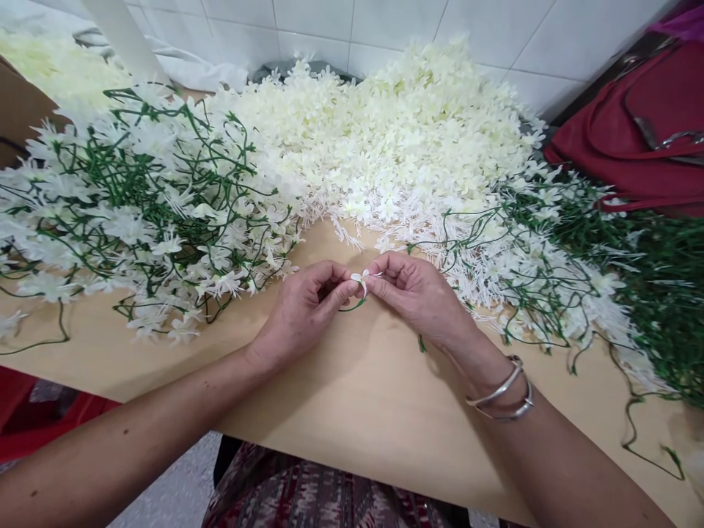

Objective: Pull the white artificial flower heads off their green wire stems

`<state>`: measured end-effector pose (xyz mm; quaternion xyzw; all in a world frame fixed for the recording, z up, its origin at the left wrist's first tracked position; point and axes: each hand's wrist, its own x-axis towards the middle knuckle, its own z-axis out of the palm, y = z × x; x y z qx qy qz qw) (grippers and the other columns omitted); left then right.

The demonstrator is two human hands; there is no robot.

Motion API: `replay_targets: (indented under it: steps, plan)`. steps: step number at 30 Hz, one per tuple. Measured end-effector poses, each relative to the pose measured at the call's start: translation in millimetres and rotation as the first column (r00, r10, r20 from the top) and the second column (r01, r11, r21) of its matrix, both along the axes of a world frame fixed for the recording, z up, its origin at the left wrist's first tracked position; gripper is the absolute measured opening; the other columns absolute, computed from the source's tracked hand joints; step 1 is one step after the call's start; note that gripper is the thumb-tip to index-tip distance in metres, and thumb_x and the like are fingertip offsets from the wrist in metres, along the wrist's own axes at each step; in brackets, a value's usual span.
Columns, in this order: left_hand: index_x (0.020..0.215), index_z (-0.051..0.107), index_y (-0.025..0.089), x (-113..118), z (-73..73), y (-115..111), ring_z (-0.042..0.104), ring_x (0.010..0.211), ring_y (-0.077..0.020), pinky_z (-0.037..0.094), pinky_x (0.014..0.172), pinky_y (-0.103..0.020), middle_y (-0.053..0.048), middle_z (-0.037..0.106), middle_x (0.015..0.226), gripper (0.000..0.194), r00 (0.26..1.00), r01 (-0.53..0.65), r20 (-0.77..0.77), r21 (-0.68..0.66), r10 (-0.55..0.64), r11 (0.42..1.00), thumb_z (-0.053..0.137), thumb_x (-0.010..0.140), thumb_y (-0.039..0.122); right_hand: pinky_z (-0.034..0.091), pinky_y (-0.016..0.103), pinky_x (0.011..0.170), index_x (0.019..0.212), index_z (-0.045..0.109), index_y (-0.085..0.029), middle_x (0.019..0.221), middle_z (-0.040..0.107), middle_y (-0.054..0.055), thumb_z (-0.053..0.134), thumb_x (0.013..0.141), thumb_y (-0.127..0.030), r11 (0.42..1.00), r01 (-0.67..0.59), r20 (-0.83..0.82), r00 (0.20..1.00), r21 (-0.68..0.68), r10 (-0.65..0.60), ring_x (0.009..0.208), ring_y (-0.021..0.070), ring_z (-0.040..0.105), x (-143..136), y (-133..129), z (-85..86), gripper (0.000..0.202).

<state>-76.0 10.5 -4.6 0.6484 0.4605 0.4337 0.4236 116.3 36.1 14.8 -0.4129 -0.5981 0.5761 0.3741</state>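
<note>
Both hands meet over the middle of the table, fingertips almost touching. Between them is a small white artificial flower (360,278) with a thin green stem curving below it. My left hand (311,301) pinches one side of the flower between thumb and forefinger. From the other side my right hand (412,293), with silver bangles at the wrist, pinches it too. A green stem end (422,343) shows under the right palm. Parts of the flower are hidden by the fingertips.
White flowers on green stems (143,198) are heaped at left. Loose cream petals (396,132) pile up behind, against a tiled wall (313,22). More stemmed flowers (550,271) and green stems (671,286) lie at right, below a red bag (621,125). A red plastic container (88,411) stands beneath the table (352,411).
</note>
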Motion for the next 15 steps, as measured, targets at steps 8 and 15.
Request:
replay_targets:
  steps: [8, 15]
  plan:
    - [0.090, 0.070, 0.017, 0.9, 0.7, -0.7, 0.065, 0.069, -0.0121, 0.050, 0.064, -0.022, -0.002, 0.072, 0.078, 0.020, 1.000, -0.015, 0.012, -0.028, 0.015, 1.000, 0.066, 0.097, 0.035, 0.057, 0.032, 0.077, 0.085, 0.067, -0.020, 0.080, 0.076, 0.003, 0.080, 0.085, -0.041, 0.999, -0.010, -0.018, 1.000, -0.051, 0.009, 0.077, 0.0169, 0.071, -2.1, 1.2, 1.8, 0.025]
    - [0.102, 0.072, 0.018, 1.4, -4.6, -1.1, 0.072, 0.082, -0.0162, 0.057, 0.075, -0.026, -0.006, 0.078, 0.093, 0.024, 0.997, 0.016, 0.074, -0.084, -0.009, 0.996, 0.070, 0.096, 0.040, 0.056, 0.029, 0.072, 0.081, 0.068, -0.020, 0.075, 0.074, 0.001, 0.084, 0.079, -0.043, 0.998, 0.025, -0.057, 0.998, -0.063, -0.029, 0.072, 0.0146, 0.068, 2.3, 4.3, 0.1, 0.028]
